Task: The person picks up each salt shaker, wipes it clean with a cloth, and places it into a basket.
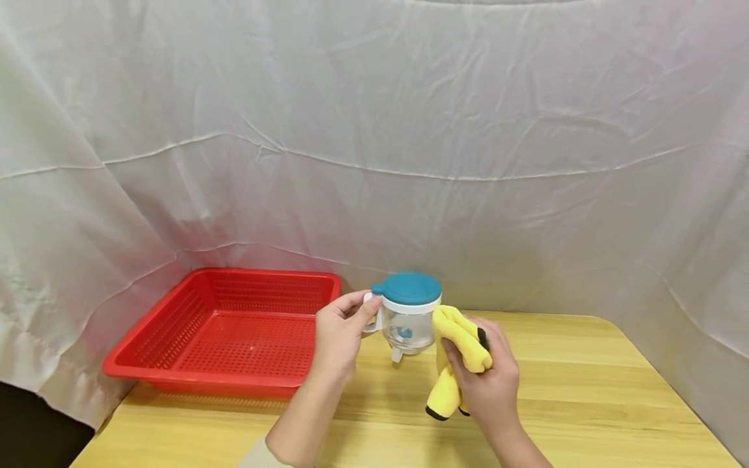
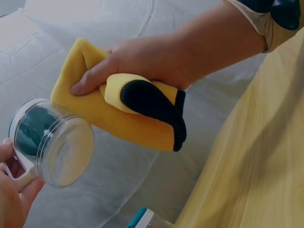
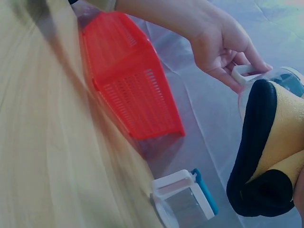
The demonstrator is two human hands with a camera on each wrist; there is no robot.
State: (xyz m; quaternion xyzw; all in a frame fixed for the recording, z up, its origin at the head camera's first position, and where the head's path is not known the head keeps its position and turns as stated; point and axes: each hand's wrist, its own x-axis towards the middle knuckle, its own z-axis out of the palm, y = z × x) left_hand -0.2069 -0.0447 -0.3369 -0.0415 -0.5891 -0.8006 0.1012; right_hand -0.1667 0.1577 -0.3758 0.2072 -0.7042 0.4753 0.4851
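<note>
My left hand (image 1: pixel 341 330) pinches the white handle of a clear jar (image 1: pixel 409 323) with a teal lid (image 1: pixel 411 288), held above the table. In the left wrist view the jar (image 2: pixel 66 147) is tilted, its clear base facing the camera. My right hand (image 1: pixel 493 380) grips a folded yellow cloth (image 1: pixel 447 390) with black edging. The cloth (image 2: pixel 137 128) lies at the jar's side, seemingly touching it. A second clear jar (image 3: pixel 187 204) with a teal lid and white handle stands on the table, mostly hidden behind the held one in the head view.
A red plastic basket (image 1: pixel 219 375) with perforated walls sits on the left of the wooden table (image 1: pixel 585 390). Pale grey fabric (image 1: pixel 374 214) hangs behind and around the table. The table's right edge slants toward the lower right.
</note>
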